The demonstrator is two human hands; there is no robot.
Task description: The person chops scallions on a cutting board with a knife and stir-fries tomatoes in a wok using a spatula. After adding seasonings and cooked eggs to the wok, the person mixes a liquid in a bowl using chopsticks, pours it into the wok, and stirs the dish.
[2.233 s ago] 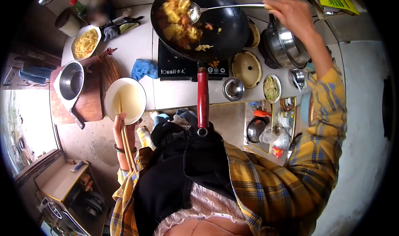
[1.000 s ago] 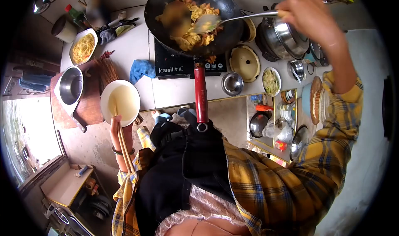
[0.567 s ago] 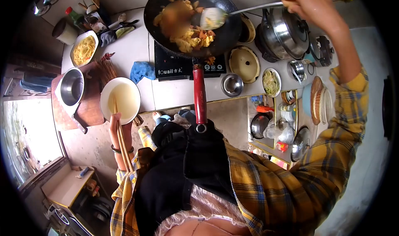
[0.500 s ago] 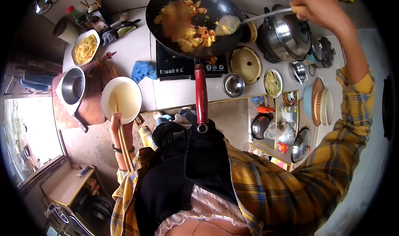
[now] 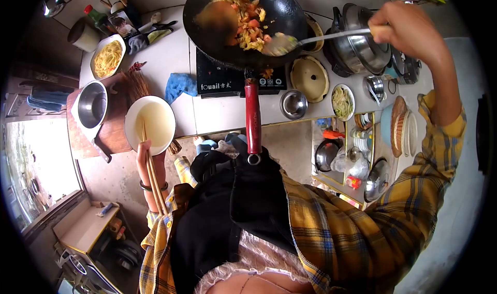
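My right hand point(image 5: 406, 30) is closed round the handle end of a metal ladle point(image 5: 336, 35). The ladle's head touches the food point(image 5: 248, 22), egg and reddish pieces, in a black wok point(image 5: 282, 9). A red handle point(image 5: 252, 115) points from the wok towards me, and an induction cooker point(image 5: 222, 79) lies under it. With my left hand point(image 5: 145, 157) I hold a white bowl point(image 5: 161, 119) of pale liquid and a pair of chopsticks point(image 5: 154, 182), whose tips are in the bowl. A blurred patch covers the wok's left part.
A plate of noodles point(image 5: 107, 58), a steel bowl point(image 5: 92, 106) and a knife point(image 5: 101, 149) on a board are at the left. Beside the wok stand a small steel bowl point(image 5: 293, 104), a lid point(image 5: 309, 79), a dish of shredded vegetables point(image 5: 342, 102) and a steel pot point(image 5: 357, 40).
The ladle has moved about in the wok and now rests low at its right side. The food is shifted up and to the right. My left hand keeps the bowl almost in place.
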